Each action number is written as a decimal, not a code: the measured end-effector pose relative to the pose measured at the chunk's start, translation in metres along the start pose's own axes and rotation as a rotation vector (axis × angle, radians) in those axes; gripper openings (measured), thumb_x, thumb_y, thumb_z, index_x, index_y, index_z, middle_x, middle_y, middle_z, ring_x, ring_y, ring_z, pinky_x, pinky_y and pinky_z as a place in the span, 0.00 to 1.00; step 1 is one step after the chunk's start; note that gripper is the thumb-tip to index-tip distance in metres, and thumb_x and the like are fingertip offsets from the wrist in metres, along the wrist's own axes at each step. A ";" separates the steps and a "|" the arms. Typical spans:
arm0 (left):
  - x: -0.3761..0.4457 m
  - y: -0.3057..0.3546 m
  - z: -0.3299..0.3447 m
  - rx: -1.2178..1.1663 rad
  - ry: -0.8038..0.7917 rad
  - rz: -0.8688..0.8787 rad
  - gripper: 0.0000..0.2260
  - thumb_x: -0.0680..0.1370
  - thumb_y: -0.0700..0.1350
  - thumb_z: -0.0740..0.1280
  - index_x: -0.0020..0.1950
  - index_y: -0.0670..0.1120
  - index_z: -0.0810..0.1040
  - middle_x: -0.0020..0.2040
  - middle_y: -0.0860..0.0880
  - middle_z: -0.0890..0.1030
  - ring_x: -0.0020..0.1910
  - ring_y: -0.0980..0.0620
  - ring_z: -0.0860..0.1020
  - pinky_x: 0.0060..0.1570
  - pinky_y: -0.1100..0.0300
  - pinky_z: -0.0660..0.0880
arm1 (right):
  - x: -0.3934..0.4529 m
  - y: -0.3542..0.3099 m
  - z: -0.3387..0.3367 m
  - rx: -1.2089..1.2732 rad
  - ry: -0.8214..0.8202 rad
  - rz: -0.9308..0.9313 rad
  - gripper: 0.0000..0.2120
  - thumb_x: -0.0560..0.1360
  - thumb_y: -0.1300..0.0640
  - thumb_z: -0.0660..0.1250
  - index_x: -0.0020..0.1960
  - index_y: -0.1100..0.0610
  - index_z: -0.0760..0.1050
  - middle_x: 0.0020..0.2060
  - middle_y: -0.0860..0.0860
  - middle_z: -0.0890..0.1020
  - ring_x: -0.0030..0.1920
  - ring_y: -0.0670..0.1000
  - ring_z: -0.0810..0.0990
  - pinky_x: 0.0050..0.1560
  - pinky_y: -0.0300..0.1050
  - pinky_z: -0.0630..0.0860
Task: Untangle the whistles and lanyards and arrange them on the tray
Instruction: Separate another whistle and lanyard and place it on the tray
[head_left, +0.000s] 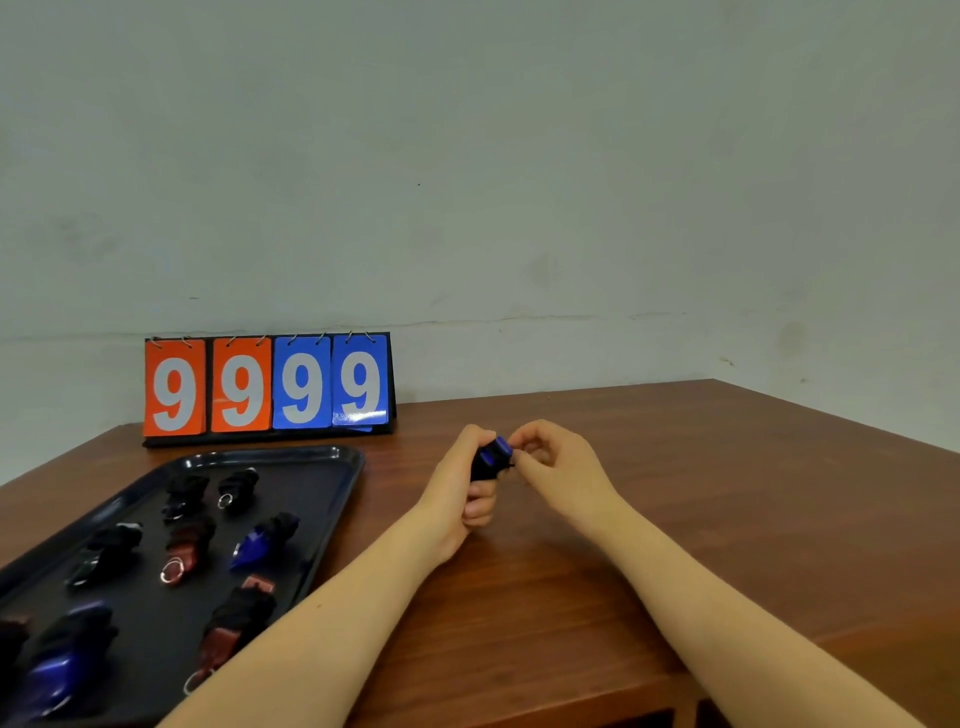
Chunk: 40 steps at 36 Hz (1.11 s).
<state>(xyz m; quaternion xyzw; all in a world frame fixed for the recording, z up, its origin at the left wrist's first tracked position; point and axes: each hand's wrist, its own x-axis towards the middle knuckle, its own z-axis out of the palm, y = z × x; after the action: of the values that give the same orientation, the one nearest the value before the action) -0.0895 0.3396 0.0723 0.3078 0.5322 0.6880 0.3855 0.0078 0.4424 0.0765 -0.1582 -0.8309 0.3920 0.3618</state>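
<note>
A blue whistle (492, 456) wrapped in black lanyard is held above the wooden table, right of the tray. My left hand (464, 491) grips it with curled fingers from the left. My right hand (556, 462) pinches its right end with thumb and fingertips. The black tray (322, 470) lies at the left and carries several wrapped whistles: a blue one (260, 543), a red one (188, 545), a black one (106, 553) and others nearer the front edge.
A flip scoreboard (267, 387) reading 9999 stands behind the tray against the wall. The brown table (675, 493) runs right to a corner, and its front edge lies just below my forearms.
</note>
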 end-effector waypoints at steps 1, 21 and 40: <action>0.000 0.000 0.000 0.015 -0.008 -0.005 0.15 0.78 0.54 0.60 0.42 0.43 0.73 0.25 0.53 0.60 0.20 0.57 0.57 0.22 0.64 0.54 | -0.001 0.000 0.000 -0.039 0.025 -0.039 0.07 0.76 0.61 0.65 0.46 0.48 0.75 0.41 0.47 0.80 0.41 0.45 0.77 0.40 0.32 0.72; 0.005 -0.002 0.002 0.055 0.043 0.038 0.12 0.80 0.52 0.62 0.56 0.45 0.76 0.32 0.50 0.67 0.27 0.56 0.62 0.23 0.65 0.58 | 0.002 -0.003 -0.003 0.510 -0.067 0.161 0.08 0.78 0.65 0.61 0.43 0.62 0.77 0.31 0.54 0.78 0.30 0.49 0.75 0.32 0.40 0.70; -0.004 0.011 0.011 -0.451 -0.049 -0.037 0.17 0.81 0.48 0.54 0.44 0.37 0.74 0.26 0.49 0.63 0.20 0.56 0.58 0.20 0.66 0.51 | 0.001 -0.003 -0.002 1.227 -0.258 0.400 0.14 0.70 0.64 0.55 0.52 0.66 0.73 0.35 0.56 0.73 0.32 0.50 0.74 0.32 0.39 0.74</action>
<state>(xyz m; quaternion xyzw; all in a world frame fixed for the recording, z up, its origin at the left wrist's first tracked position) -0.0803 0.3405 0.0856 0.2205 0.3610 0.7747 0.4700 0.0087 0.4425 0.0807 -0.0263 -0.4479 0.8701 0.2040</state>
